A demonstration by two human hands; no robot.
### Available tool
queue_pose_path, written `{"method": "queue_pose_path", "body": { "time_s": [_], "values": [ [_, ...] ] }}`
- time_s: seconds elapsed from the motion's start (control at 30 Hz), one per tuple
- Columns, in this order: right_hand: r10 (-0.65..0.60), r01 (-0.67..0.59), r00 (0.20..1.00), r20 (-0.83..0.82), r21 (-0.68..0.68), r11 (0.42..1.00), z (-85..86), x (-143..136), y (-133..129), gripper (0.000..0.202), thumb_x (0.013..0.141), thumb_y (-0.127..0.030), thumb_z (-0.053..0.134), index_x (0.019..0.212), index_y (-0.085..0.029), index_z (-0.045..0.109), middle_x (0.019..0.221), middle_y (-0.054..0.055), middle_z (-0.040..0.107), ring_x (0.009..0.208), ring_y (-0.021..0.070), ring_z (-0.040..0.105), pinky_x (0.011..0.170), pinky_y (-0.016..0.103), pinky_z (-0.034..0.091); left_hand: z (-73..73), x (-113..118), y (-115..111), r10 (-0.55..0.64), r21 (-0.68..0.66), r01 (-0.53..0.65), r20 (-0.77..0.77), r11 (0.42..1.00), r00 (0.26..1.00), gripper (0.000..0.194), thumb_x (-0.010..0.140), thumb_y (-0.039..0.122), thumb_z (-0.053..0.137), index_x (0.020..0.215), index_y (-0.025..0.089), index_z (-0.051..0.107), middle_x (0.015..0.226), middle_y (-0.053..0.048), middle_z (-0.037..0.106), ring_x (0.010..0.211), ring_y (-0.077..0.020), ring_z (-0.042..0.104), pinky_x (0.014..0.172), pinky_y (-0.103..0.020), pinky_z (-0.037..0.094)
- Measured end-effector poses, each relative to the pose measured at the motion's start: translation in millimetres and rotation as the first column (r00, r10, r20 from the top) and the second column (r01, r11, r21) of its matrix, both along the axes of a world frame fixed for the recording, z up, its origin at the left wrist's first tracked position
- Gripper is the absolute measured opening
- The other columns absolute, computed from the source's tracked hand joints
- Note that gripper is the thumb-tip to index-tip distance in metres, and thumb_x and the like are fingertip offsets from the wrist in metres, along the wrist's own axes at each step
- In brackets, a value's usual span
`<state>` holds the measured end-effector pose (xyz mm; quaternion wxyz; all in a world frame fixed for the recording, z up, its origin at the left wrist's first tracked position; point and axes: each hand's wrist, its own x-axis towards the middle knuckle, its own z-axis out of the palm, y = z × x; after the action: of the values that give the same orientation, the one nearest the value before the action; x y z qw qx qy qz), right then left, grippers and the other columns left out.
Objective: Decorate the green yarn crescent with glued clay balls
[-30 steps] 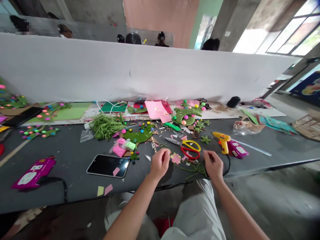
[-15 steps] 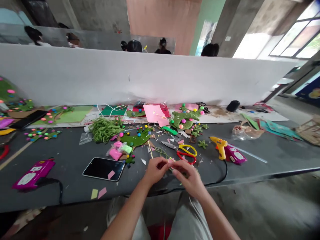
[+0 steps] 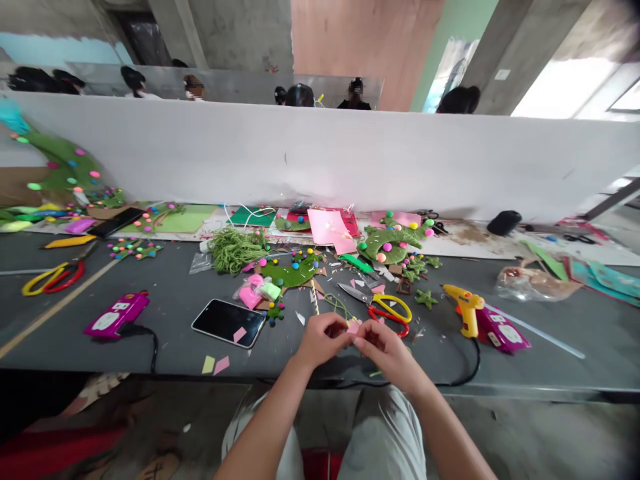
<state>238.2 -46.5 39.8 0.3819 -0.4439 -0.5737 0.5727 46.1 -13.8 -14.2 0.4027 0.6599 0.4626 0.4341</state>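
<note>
Left hand and right hand meet at the fingertips over the near part of the grey table. Counting stuff up: two pairs of red-and-yellow scissors, one just beyond the hands, the other way over on the left. Two purple boxes, two phones, one of them a white-edged phone with one pink scrap on its screen, and just one yellow glue gun, off to the right. Two more scraps, one yellow and one pink, lie near the phone. There's also a heap of green yarn, green felt with pom-poms, and a long white partition across the back, hiding most of the people behind it.

As for the hands, both have thumb and fingers closed in a pinch, tips together, palms not spread. Whatever might be between them is too small to make out, so can't tell if they're gripping anything. The pink piece sits right behind the fingertips, partly covered by them, with a loop of green string just past it.
</note>
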Motion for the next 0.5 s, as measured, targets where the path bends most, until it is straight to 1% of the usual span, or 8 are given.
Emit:
{"method": "queue_pose_path", "body": {
  "time_s": [0.1, 0.2, 0.23, 0.33, 0.4, 0.43, 0.5],
  "values": [
    [0.036, -0.044, 0.994, -0.104, -0.074, 0.996, -0.9, 1, -3, 0.044, 0.086, -0.06, 0.081, 0.083, -0.021, 0.061, 0.076, -0.002, 0.054, 0.07, 0.0139, 0.048, 0.065, 0.028, 0.04, 1.3, -1, -1, -0.029, 0.01, 0.029, -0.005, 1.0, 1.0, 0.031, 0.076, 0.048, 0.085, 0.078, 0.019, 0.076, 0.063, 0.0, 0.065, 0.057, -0.0129, 0.049, 0.058, -0.026, 0.039],
    [-0.008, -0.053, 0.961, -0.275, -0.214, 0.975, -8.5, 1, -12, 0.047, 0.081, -0.059, 0.087, 0.084, -0.022, 0.058, 0.072, -0.003, 0.053, 0.064, 0.012, 0.045, 0.062, 0.026, 0.035, 4.2, 0, -1, -0.07, 0.009, 0.07, -0.011, 0.998, 0.997, 0.035, 0.072, 0.052, 0.088, 0.077, 0.02, 0.075, 0.062, 0.0, 0.065, 0.057, -0.013, 0.049, 0.059, -0.026, 0.039],
    [-0.028, -0.051, 0.951, -0.309, -0.243, 0.969, -10.7, 0, -14, 0.049, 0.079, -0.059, 0.088, 0.084, -0.022, 0.057, 0.072, -0.003, 0.053, 0.063, 0.0119, 0.045, 0.061, 0.026, 0.034, 5.3, 0, 0, -0.079, 0.008, 0.079, -0.01, 0.997, 0.997, 0.036, 0.071, 0.053, 0.089, 0.076, 0.02, 0.075, 0.062, 0.001, 0.064, 0.057, -0.0131, 0.049, 0.06, -0.026, 0.039],
    [-0.073, -0.014, 0.944, -0.323, -0.258, 0.966, -12.5, -1, -13, 0.055, 0.071, -0.063, 0.091, 0.08, -0.021, 0.057, 0.073, -0.002, 0.053, 0.063, 0.0124, 0.048, 0.061, 0.026, 0.038, 7.7, -1, 1, -0.072, -0.001, 0.072, 0.015, 0.997, 0.997, 0.041, 0.073, 0.058, 0.086, 0.074, 0.019, 0.074, 0.06, 0.001, 0.062, 0.057, -0.0137, 0.05, 0.058, -0.026, 0.038],
    [-0.121, 0.04, 0.943, -0.309, -0.256, 0.966, -10.0, 3, -1, 0.059, 0.068, -0.067, 0.091, 0.077, -0.021, 0.056, 0.072, -0.002, 0.052, 0.063, 0.0127, 0.049, 0.06, 0.027, 0.04, 8.1, -2, 2, -0.043, -0.005, 0.044, 0.037, 0.999, 0.998, 0.044, 0.08, 0.062, 0.079, 0.074, 0.019, 0.073, 0.061, 0.0, 0.063, 0.057, -0.0142, 0.052, 0.057, -0.026, 0.038],
    [-0.162, 0.087, 0.942, -0.294, -0.254, 0.963, -8.3, 8, 10, 0.06, 0.068, -0.069, 0.09, 0.076, -0.021, 0.055, 0.071, -0.002, 0.052, 0.063, 0.0126, 0.049, 0.059, 0.027, 0.042, 7.8, -3, 3, -0.031, -0.003, 0.031, 0.046, 1.0, 0.998, 0.047, 0.084, 0.064, 0.074, 0.074, 0.018, 0.072, 0.062, -0.001, 0.063, 0.057, -0.0145, 0.053, 0.057, -0.027, 0.039],
    [-0.277, 0.218, 0.929, -0.245, -0.244, 0.945, -4.6, 21, 42, 0.06, 0.073, -0.073, 0.085, 0.077, -0.021, 0.055, 0.069, -0.003, 0.052, 0.061, 0.0124, 0.049, 0.057, 0.027, 0.044, 6.2, -5, 3, -0.021, 0.013, 0.02, 0.054, 1.0, 0.998, 0.051, 0.091, 0.066, 0.067, 0.074, 0.018, 0.071, 0.062, -0.001, 0.064, 0.059, -0.0147, 0.055, 0.059, -0.027, 0.041]
  ]
}}
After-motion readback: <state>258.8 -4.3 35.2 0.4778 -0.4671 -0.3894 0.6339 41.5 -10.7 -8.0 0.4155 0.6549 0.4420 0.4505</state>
